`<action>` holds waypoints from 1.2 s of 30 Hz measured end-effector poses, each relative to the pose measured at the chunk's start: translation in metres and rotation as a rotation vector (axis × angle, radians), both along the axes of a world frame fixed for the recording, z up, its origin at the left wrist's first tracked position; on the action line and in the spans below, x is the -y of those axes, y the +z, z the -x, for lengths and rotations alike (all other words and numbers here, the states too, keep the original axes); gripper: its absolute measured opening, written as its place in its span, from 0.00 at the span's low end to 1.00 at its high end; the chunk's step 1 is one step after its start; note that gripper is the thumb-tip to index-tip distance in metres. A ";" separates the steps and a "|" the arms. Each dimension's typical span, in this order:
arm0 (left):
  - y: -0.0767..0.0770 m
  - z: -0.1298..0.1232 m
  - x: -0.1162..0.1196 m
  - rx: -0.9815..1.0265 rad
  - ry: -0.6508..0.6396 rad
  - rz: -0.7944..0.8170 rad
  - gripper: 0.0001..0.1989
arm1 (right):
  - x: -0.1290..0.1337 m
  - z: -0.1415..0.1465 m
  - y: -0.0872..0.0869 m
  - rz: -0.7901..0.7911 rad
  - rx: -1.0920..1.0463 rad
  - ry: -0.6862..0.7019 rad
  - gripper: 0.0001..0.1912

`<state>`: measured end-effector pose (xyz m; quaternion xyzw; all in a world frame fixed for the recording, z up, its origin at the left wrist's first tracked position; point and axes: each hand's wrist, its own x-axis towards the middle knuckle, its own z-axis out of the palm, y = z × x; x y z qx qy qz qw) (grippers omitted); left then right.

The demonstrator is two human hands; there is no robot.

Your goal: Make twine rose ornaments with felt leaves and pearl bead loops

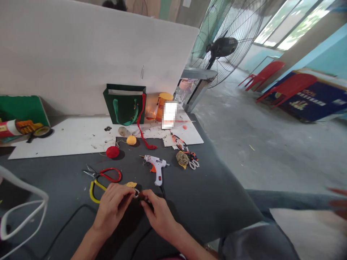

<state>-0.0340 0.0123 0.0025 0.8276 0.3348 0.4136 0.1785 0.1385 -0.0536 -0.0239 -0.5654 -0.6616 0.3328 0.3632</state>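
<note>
Over the dark table, my left hand pinches one end of a small string of white beads. Facing it, my right hand has its fingers closed on a small dark brown piece at the other side of the beads; its exact shape is hidden. A yellow petal-like piece lies just beyond my left fingertips. Scissors with red and yellow handles rest partly behind my left hand. Beyond my right hand lies a white glue gun with an orange trigger.
Red and yellow balls lie farther back, near a green bag with a red ribbon. A fabric flower and beaded strands are at right. A white cable hangs at left; someone's blurred hand shows far right.
</note>
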 end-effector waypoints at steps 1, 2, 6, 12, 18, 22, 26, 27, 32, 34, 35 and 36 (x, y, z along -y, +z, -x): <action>0.001 0.000 0.002 0.006 -0.003 0.015 0.05 | 0.000 0.000 0.000 0.003 -0.004 -0.004 0.12; 0.001 0.000 0.003 0.008 0.001 0.040 0.05 | 0.000 0.001 0.000 0.002 -0.009 -0.004 0.13; 0.004 -0.001 0.014 -0.009 0.048 0.206 0.04 | 0.001 0.002 -0.002 -0.018 -0.044 0.008 0.16; -0.001 0.002 0.031 0.025 0.189 0.495 0.06 | 0.003 0.004 -0.005 0.010 -0.077 -0.035 0.13; -0.011 0.007 0.037 0.143 0.283 0.676 0.05 | 0.003 0.006 -0.005 0.027 -0.094 -0.028 0.11; -0.013 0.008 0.038 0.143 0.315 0.676 0.07 | 0.002 0.006 -0.005 0.019 -0.092 -0.031 0.10; -0.021 0.010 0.039 0.046 0.357 0.607 0.06 | 0.001 0.006 -0.004 0.009 -0.086 -0.020 0.11; -0.023 0.011 0.039 0.013 0.368 0.581 0.06 | 0.001 0.006 -0.005 0.006 -0.082 -0.018 0.11; -0.023 0.014 0.040 -0.112 0.354 0.502 0.06 | 0.003 0.006 -0.008 0.000 -0.064 -0.012 0.11; -0.017 0.014 0.039 -0.102 0.321 0.534 0.06 | 0.003 0.006 -0.009 0.001 -0.054 -0.010 0.11; -0.014 0.013 0.038 -0.088 0.310 0.566 0.06 | 0.002 0.006 -0.009 0.001 -0.049 -0.007 0.11; -0.010 0.013 0.036 -0.071 0.308 0.598 0.07 | 0.002 0.006 -0.009 0.000 -0.043 -0.004 0.10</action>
